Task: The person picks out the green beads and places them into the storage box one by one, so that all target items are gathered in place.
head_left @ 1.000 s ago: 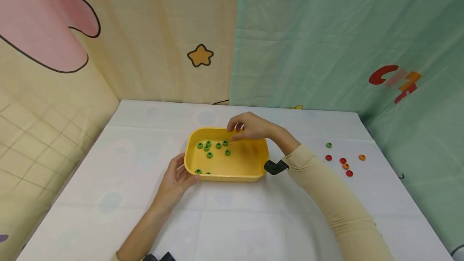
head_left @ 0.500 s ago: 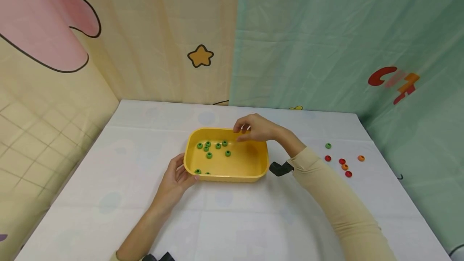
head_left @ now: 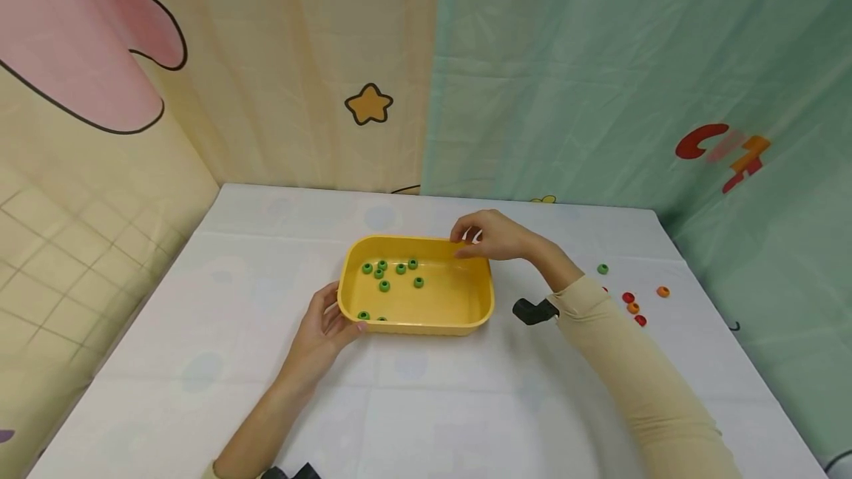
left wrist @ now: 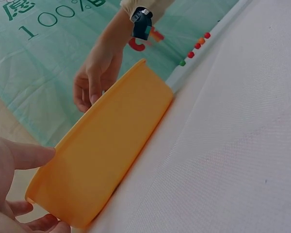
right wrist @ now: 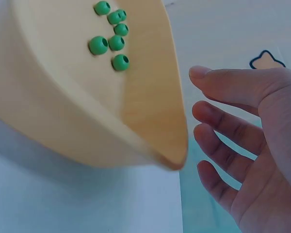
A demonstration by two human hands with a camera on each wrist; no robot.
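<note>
A yellow plastic basin (head_left: 446, 298) stands on the white-covered table, with several green beads (head_left: 384, 286) scattered over the left part of its floor. My left hand (head_left: 321, 331) grips its near left corner; in the left wrist view the thumb (left wrist: 36, 157) presses the wall near the rim while the fingers curl beneath the corner. Above the far right corner of the basin hovers my right hand (head_left: 495, 235). Its fingers (right wrist: 228, 124) are loosely bent and apart, holding nothing, in the right wrist view.
On the table to the right lie a green bead (head_left: 602, 269), several red beads (head_left: 629, 297) and orange beads (head_left: 663, 291); my right sleeve partly hides one red bead. Printed curtains (head_left: 532, 80) hang behind the table's far edge.
My right hand has drifted right across the basin, from beside the green beads to the far right corner. The left hand, the basin and the beads stay in place.
</note>
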